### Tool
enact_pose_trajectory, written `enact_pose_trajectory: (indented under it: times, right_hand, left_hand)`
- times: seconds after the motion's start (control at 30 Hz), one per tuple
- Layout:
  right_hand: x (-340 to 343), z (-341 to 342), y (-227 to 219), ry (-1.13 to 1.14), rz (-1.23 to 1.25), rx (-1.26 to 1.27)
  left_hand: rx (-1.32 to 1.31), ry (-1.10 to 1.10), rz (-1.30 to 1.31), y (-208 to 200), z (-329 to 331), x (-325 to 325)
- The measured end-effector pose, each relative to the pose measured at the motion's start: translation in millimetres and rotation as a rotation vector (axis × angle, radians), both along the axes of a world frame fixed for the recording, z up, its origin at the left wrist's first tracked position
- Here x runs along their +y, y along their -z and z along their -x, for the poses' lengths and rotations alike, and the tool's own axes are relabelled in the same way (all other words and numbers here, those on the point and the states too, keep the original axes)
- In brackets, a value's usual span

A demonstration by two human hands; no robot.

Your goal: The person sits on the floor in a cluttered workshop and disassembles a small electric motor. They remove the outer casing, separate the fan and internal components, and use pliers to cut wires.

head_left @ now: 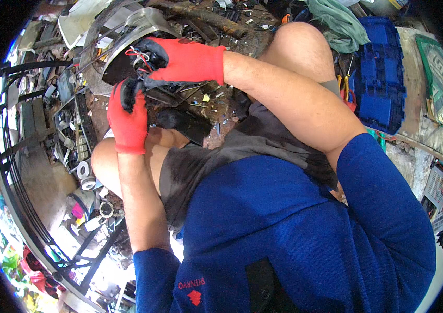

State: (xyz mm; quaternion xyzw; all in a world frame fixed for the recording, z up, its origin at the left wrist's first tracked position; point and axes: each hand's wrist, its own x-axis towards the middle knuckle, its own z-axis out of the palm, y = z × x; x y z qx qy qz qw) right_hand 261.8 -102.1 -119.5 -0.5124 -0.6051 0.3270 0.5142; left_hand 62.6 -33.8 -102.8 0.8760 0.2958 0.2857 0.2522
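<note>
I wear red gloves with black-coated palms and fingers. My right hand (182, 61) is closed round a small dark part (142, 63) from which thin red and white wires (139, 56) stick out. Just below and to the left, my left hand (129, 112) has its fingers curled up against the underside of that place. What the left fingers pinch, if anything, is hidden by the dark coating and shadow. Behind both hands a curved, shiny metal housing (146, 23) with a dark hollow leans at the far left.
Small scraps litter the ground between my knees, with a black shoe (182, 124) among them. A black metal rack (10, 141) runs down the left side, near loose parts and white rings (85, 172). On the right are blue plastic crates (382, 73) and a greenish cloth (336, 23).
</note>
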Motion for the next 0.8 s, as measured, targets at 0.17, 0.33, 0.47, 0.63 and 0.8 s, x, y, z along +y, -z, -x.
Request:
enact_pose_trajectory:
  times: [0.17, 0.33, 0.47, 0.63, 0.8]
  right_hand:
    - [-1, 3, 6, 0.079, 0.051, -0.028]
    - [-6, 1, -2, 0.042, 0.109, 0.022]
    - [-7, -2, -7, 0.036, 0.117, -0.017]
    - [-5, 2, 3, 0.043, -0.05, -0.026]
    - [-9, 2, 6, 0.063, -0.02, -0.105]
  left_hand:
    - [0.136, 0.0, -0.195, -9, 0, -2]
    - [0.195, 0.078, -0.312, -7, 13, 8]
    - [0.178, 0.1, -0.388, -9, 3, 11]
    - [0.117, 0.166, -0.316, -13, -10, 14]
    - [0.092, 0.181, -0.205, -13, -13, 14]
